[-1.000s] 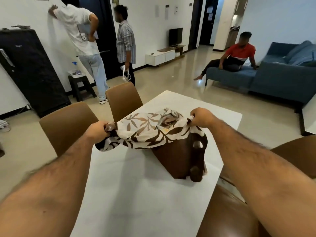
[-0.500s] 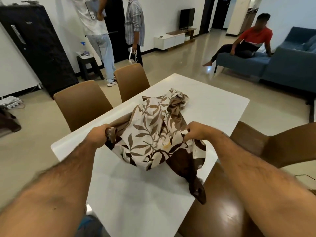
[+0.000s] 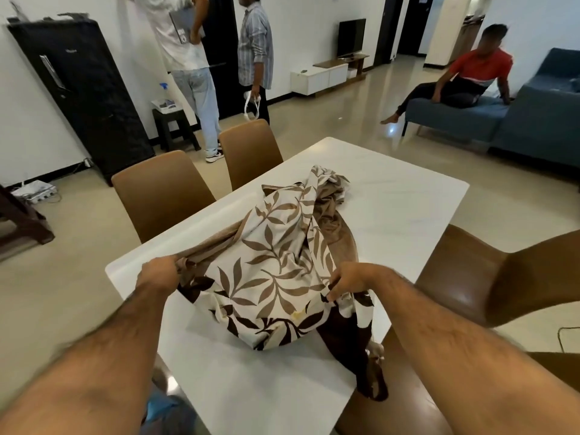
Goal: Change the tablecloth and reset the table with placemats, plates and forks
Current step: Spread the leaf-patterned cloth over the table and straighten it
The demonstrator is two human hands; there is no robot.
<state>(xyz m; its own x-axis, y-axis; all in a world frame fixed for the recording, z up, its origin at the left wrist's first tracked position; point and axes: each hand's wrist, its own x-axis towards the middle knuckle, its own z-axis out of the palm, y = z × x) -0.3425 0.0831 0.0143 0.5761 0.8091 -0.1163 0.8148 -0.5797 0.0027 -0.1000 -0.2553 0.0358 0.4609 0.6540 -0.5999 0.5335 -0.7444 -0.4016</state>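
- Two hands, both holding the one cloth. Left hand (image 3: 158,271), left of frame centre, has its fingers curled round a gathered corner of brown fabric; right hand (image 3: 346,282), right of centre, pinches the printed edge. Set well apart, probably to keep the edge stretched between them so that the cloth can be opened out or drawn along.
- One tablecloth (image 3: 276,262), cream with a brown leaf print and a plain brown reverse, at the middle of the frame. Bunched, not spread: its far end lies heaped on the table toward upper centre, its near part sags between the hands, and one dark brown corner hangs over the table's right edge at lower right. Whether it is the cloth coming off or the one going on cannot be told.
- One table (image 3: 408,208), white, rectangular, running from lower centre to upper right. Bare wherever the cloth does not lie; no placemats, plates or forks in view, so the resetting seems not yet begun.
- Four chairs, brown: two chair backs (image 3: 163,196) along the table's left side, two further chairs (image 3: 464,271) at right and lower right, pushed close to the table.
- Background, upper frame: dark cabinet (image 3: 81,98) at upper left, two standing people (image 3: 254,48) at upper centre, a seated person on a blue sofa (image 3: 539,120) at upper right.
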